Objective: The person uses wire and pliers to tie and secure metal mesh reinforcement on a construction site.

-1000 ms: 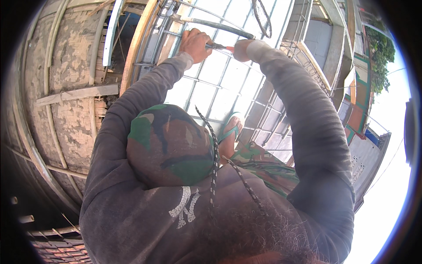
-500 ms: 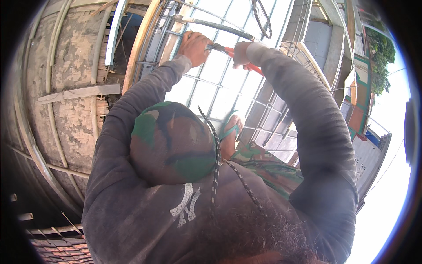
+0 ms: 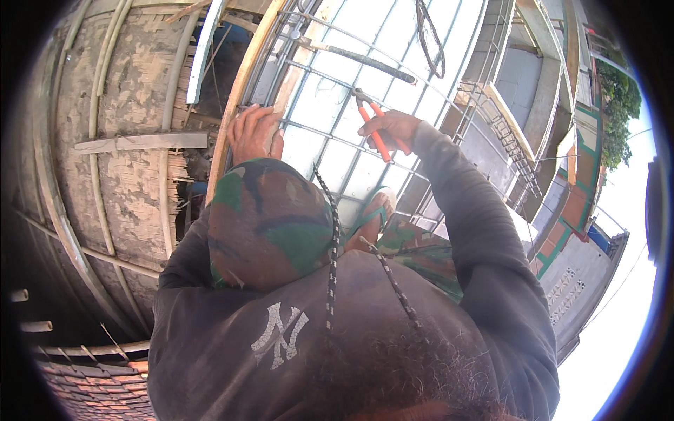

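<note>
A pair of tying pincers (image 3: 375, 132) with orange-red handles and a dark head is held in my right hand (image 3: 397, 131). The head points away from me, over the grid of thin steel bars (image 3: 328, 135), and the handles stand slightly apart. My left hand (image 3: 254, 133) lies on the left side of the grid, beside the long wooden board (image 3: 242, 63), with its fingers stretched out and no tool in them. Just beyond the pincers a dark rod-like piece (image 3: 358, 57) lies across the bars.
A loop of dark wire (image 3: 430, 42) lies at the far end of the bright panel. To the left stands a woven bamboo wall (image 3: 130, 189) with poles. Bar cages (image 3: 509, 133) and concrete beams run along the right. My sandalled foot (image 3: 379, 203) rests on the grid.
My left hand has left the pincers' head and moved left and nearer to me, onto the grid's edge. The pincers have turned, their head now pointing away from me.
</note>
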Tool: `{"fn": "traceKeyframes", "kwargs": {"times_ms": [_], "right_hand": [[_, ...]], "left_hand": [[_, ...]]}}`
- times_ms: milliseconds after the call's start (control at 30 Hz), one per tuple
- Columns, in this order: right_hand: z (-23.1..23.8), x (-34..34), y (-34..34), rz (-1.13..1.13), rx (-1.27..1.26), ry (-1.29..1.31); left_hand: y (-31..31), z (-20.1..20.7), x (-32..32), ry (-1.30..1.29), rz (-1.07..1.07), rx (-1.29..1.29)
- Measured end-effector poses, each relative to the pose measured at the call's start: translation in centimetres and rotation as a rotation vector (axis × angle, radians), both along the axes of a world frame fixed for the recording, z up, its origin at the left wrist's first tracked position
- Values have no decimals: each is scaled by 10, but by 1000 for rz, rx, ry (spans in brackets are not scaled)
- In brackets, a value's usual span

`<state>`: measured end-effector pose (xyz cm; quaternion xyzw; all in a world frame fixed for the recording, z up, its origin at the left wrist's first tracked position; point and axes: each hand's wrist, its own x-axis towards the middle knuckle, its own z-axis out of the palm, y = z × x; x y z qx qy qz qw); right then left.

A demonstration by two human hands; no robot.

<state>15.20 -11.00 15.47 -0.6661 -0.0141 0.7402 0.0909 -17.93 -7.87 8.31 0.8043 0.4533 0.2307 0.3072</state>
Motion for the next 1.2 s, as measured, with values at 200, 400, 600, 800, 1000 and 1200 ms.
{"fn": "traceKeyframes", "kwargs": {"times_ms": [200,400,600,800,1000,1200], "right_hand": [[12,-30,10,1197,114,-882],[15,-21,-6,1562,106,-1079],[-1,9,-32,1329,242,-1102],[7,10,-23,1329,208,-1068],[4,-15,-23,419,13,-468],[-27,-5,-61,-587,131,387]], "left_hand": [[1,-24,5,56,-59,-26],[1,-41,17,250,-50,45],[1,-49,20,311,12,69],[1,-52,19,318,33,93],[1,-52,20,330,30,78],[3,-52,20,344,29,118]]}}
